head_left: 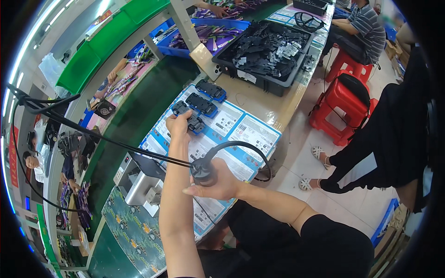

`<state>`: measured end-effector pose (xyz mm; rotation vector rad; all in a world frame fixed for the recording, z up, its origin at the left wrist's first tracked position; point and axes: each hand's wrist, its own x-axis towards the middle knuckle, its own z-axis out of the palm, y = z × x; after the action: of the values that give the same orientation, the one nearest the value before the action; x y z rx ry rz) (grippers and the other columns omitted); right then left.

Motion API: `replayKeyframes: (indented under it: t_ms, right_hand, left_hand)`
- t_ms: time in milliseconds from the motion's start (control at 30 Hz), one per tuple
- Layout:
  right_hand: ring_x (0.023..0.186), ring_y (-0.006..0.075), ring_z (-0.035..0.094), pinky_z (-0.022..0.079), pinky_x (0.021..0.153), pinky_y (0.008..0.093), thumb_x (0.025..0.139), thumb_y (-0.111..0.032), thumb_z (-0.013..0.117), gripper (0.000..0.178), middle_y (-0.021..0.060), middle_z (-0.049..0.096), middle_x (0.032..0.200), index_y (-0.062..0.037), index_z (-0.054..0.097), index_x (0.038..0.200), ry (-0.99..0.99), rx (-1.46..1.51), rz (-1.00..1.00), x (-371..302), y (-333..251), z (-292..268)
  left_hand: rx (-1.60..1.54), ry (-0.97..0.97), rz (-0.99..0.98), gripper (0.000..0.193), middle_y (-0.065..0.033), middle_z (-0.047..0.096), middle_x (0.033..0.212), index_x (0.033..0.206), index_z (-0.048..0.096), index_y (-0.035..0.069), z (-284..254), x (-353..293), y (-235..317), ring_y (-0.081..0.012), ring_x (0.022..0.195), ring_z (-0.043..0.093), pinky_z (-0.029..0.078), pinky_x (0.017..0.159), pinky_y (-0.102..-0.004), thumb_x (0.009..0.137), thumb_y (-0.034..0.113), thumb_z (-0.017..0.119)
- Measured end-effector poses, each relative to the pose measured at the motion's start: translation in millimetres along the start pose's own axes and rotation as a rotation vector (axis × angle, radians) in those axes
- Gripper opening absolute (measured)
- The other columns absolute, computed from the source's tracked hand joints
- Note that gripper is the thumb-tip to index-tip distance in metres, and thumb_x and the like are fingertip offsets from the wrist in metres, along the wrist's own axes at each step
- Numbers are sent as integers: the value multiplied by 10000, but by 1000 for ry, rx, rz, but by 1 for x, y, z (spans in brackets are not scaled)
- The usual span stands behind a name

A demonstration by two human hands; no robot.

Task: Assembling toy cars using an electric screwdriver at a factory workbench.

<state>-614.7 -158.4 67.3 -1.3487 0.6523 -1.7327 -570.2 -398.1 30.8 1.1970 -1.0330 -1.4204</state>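
Workbench (274,107) has printed sheets (250,133) down; left hand (178,125) touches blue-black toy chassis (196,124), can't tell if gripped; right hand (223,180) wrapped round black corded tool (203,172).

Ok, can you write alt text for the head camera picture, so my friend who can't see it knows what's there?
A right hand grips a black cylindrical tool over a blue-and-white printed sheet, while the left hand touches the nearest of three black-and-blue car-shaped pieces. Beyond them, a black bin is heaped with dark parts.
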Motion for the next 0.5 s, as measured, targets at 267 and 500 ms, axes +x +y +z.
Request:
replayKeyframes:
  t_ms: [267, 500]
  right_hand:
    - [584, 51, 431, 344, 538, 244, 780, -123, 821, 263, -51, 495, 629, -58, 570, 743, 53, -77, 17, -15, -7, 10]
    - [565, 59, 521, 409, 527, 244, 785, -80, 792, 181, -21, 569, 617, -31, 622, 743, 63, -116, 114, -17, -14, 19]
  left_hand:
    - [-490, -243, 182, 163, -71, 642, 921, 1026, 606, 50, -76, -106, 124, -229, 864, 638, 547, 795, -418, 912, 156, 653]
    - [-663, -63, 296, 462, -81, 631, 1024, 1130, 571, 71, -223, -280, 108, -226, 907, 614, 531, 861, -408, 982, 506, 518]
